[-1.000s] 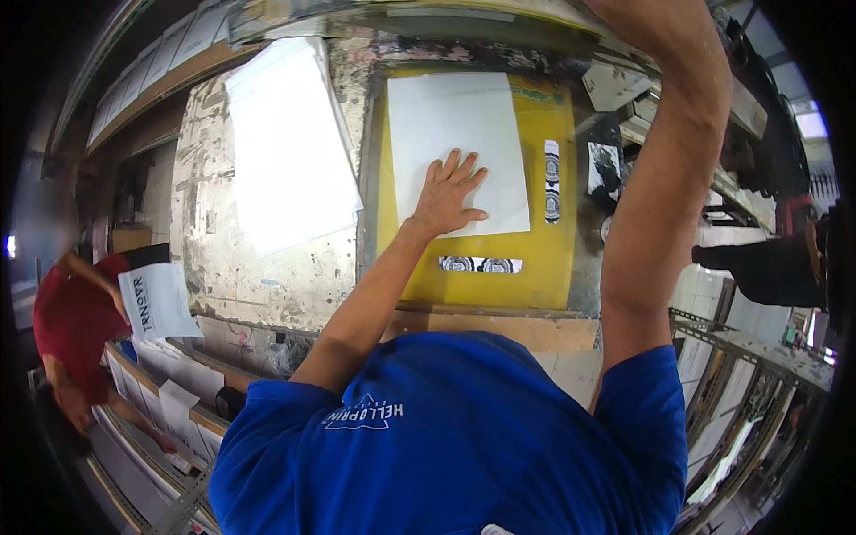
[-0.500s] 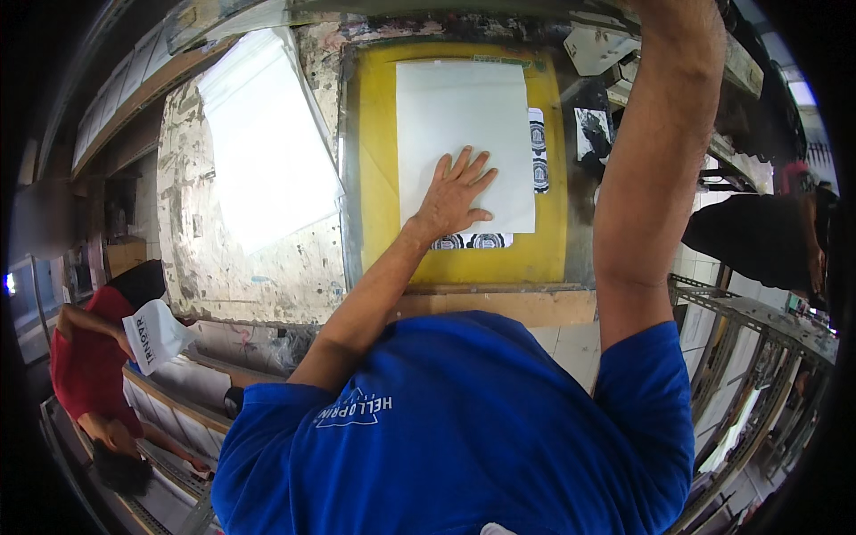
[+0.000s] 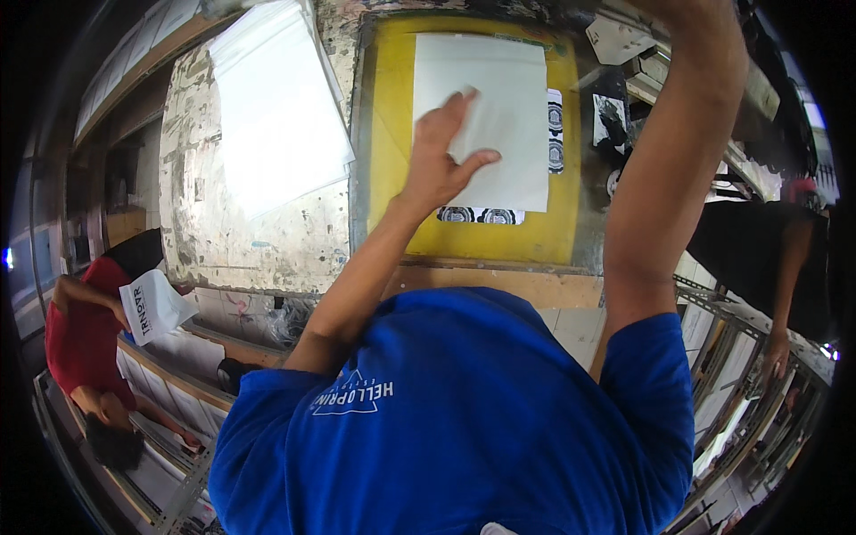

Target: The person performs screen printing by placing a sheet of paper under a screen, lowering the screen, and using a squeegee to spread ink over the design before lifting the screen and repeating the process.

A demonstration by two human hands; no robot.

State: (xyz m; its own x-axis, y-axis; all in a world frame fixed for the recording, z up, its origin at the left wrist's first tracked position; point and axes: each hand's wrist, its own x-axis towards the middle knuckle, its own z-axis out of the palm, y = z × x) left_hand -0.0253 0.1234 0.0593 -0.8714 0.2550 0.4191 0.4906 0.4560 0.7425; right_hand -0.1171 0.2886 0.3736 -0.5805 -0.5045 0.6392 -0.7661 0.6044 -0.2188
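My left hand (image 3: 437, 165) is over a plain white sheet (image 3: 513, 98), near its left edge. The thumb stands apart from the fingers, which are smeared by motion, and nothing shows in the hand. Under the sheet is a yellow board (image 3: 392, 89). Paper with round black emblems (image 3: 499, 216) sticks out past the sheet's near and right edges. My right forearm (image 3: 669, 152) reaches up past the top edge, so the right hand is out of view.
A stack of white sheets (image 3: 281, 116) lies on the paint-stained table (image 3: 192, 205) to the left. A person in red (image 3: 85, 321) holds a white printed item at far left. Another person in black (image 3: 740, 241) stands at far right, beside metal racks (image 3: 767, 308).
My left hand has lifted from lying flat on the white sheet and drawn slightly left. The whole view has shifted a little. My right arm stays raised.
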